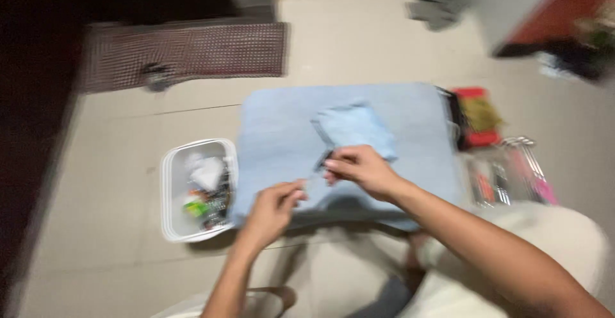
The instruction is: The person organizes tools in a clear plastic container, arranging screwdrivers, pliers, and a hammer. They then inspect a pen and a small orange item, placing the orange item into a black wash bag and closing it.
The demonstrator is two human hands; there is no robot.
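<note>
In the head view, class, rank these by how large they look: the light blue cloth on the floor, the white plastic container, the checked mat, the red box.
1. Light blue cloth and checked mat: look alike; the mat lies farther off, so unsure.
2. White plastic container.
3. Red box, partly hidden.

Left hand (272,206) and right hand (362,169) pinched close together over pale blue cloth (282,132), white container (172,190) beside it

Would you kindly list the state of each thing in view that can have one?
Light blue cloth: spread flat on the floor.
Small blue fabric piece: lying on the cloth, wrinkled.
White plastic container: open, holding small items.
Left hand: fingers pinched.
Right hand: pinched beside the fabric piece.
Patterned mat: flat.
</note>
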